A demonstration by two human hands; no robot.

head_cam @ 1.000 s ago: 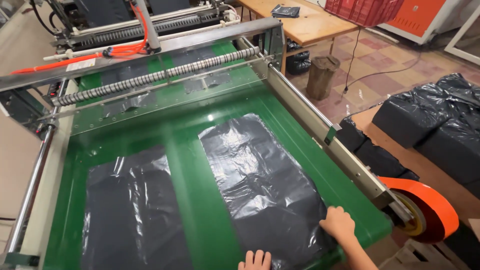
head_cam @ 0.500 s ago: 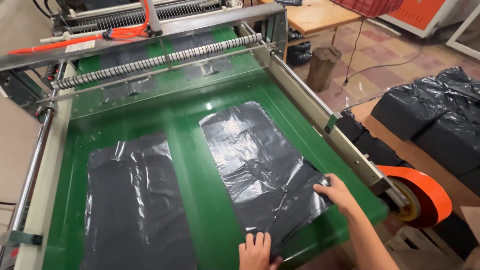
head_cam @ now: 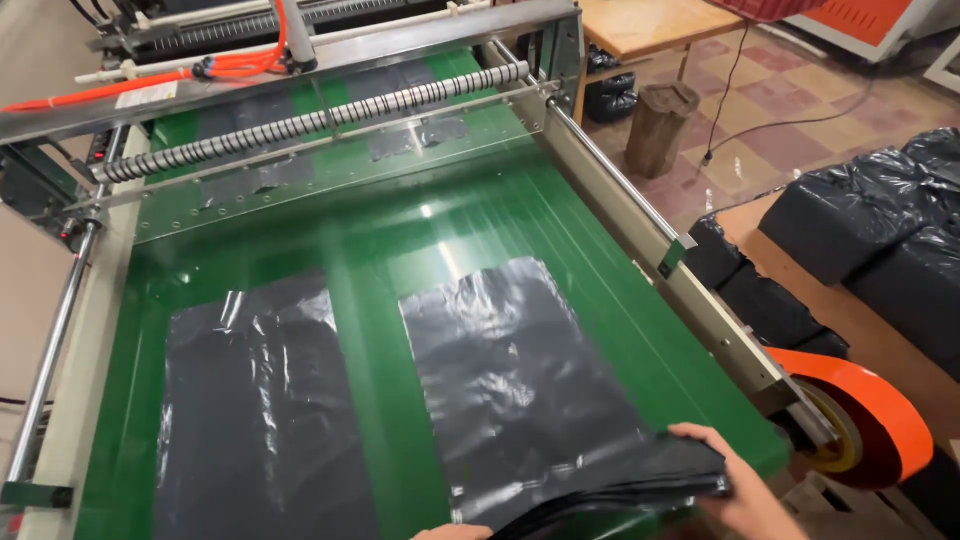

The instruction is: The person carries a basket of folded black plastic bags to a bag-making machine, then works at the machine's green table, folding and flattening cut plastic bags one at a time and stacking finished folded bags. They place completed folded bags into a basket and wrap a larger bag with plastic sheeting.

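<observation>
Two flat stacks of black plastic bags lie on the green conveyor belt (head_cam: 380, 330). My right hand (head_cam: 730, 480) grips the near right corner of the right stack (head_cam: 520, 390) and lifts its front edge off the belt. Only the fingertips of my left hand (head_cam: 450, 532) show at the bottom edge, at the same stack's near left corner; their hold is hidden. The left stack (head_cam: 255, 420) lies untouched.
A ribbed roller (head_cam: 300, 125) and metal frame cross the belt's far end. An orange wheel (head_cam: 870, 420) sits at the machine's near right corner. Bundles of black bags (head_cam: 880, 240) are piled on the right. A wooden table (head_cam: 650, 25) stands behind.
Both stacks have travelled toward me on the belt. My right hand has closed on the right stack's corner and raised its front edge; my left hand slid lower in view.
</observation>
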